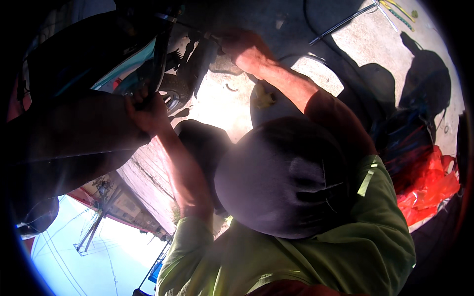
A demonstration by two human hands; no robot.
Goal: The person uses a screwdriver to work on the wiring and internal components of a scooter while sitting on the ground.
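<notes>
My left hand (149, 114) is closed beside the dark bodywork of a vehicle (79, 123), its fingers curled round a part lost in shadow. A dark curved tube (161, 64) runs down close to those fingers. Just past them sits a small wheel (173, 96) with a dark tyre. Farther forward, my right hand (242, 48) is closed on the end of a thin rod-like tool (190, 27). This rod reaches left toward the shaded vehicle, where a shiny section shows; its exact kind is unclear. Deep shadow hides the far end.
A yellowish lump (265, 98) lies on the ground beyond my dark-clothed knee (281, 182). Metal rods (343, 23) and a yellow-green cord (400, 15) lie at the far right. A black cable (308, 17) crosses the concrete. A red plastic bag (429, 187) is at the right.
</notes>
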